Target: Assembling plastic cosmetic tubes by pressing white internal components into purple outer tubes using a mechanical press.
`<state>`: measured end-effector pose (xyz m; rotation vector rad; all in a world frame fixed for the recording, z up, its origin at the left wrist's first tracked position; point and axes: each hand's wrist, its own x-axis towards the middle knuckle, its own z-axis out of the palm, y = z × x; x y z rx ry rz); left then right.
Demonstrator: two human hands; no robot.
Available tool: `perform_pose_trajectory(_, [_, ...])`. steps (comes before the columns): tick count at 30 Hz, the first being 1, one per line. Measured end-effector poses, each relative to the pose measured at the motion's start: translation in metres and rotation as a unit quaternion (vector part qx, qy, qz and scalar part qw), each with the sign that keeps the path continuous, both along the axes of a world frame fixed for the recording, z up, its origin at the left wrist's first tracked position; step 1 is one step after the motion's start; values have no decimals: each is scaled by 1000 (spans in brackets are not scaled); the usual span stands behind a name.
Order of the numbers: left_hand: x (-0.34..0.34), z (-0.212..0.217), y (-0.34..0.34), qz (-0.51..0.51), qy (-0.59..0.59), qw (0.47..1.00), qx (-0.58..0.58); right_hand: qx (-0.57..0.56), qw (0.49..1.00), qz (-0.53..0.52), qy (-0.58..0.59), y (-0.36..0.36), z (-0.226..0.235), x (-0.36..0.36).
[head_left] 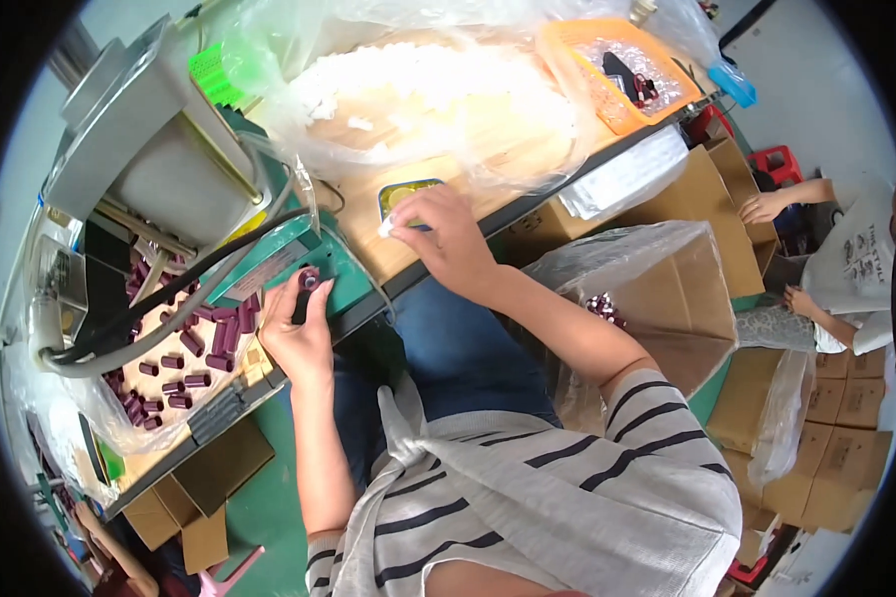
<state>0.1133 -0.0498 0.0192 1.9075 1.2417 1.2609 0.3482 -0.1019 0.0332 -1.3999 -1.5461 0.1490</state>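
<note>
My left hand (301,333) is closed around a short dark maroon tube (310,279), its open end turned up, beside the green base (343,271) of a bench machine. Between the fingertips of my right hand (448,239) is a small white piece (386,228), too small to make out its exact kind. That hand is over the table's front edge, partly covering a small dark-rimmed tin (396,187) with something yellowish in it. A bright heap of small white pieces (408,85) lies on clear plastic farther back. Several loose maroon tubes (197,380) are spread on the table at the left.
The grey machine (159,149) rises at the left, with a black cable (184,284) in front. An orange basket (622,124) stands at the far right of the table. Below is a plastic-lined carton (682,298) with finished-looking small parts (604,309). Another person's hand (764,207) is at the right.
</note>
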Motion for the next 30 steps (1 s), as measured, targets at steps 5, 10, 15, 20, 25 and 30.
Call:
perform_pose_trajectory(5, [11, 1, 1, -23, 4, 1000, 3, -11, 1000, -6, 19, -12, 3, 3])
perform_pose_trajectory(10, [7, -7, 3, -4, 2, 1000, 11, -25, 1000, 10, 15, -12, 3, -10])
perform_pose_trajectory(15, [-2, 5, 3, 23, 82, 995, 44, 36, 998, 29, 34, -5, -2, -19])
perform_pose_trajectory(20, [15, 7, 3, -16, -1, 998, 58, 36, 998, 20, 55, -4, 13, -19])
perform_pose_trajectory(25, [7, 9, -3, -9, -22, 999, 32, 82, 992, 94, 25, 15, 31, -52])
perform_pose_trajectory(30, [6, 6, -3, -3, -27, 999, 34, 36, 995, 92, -21, 22, 24, -68])
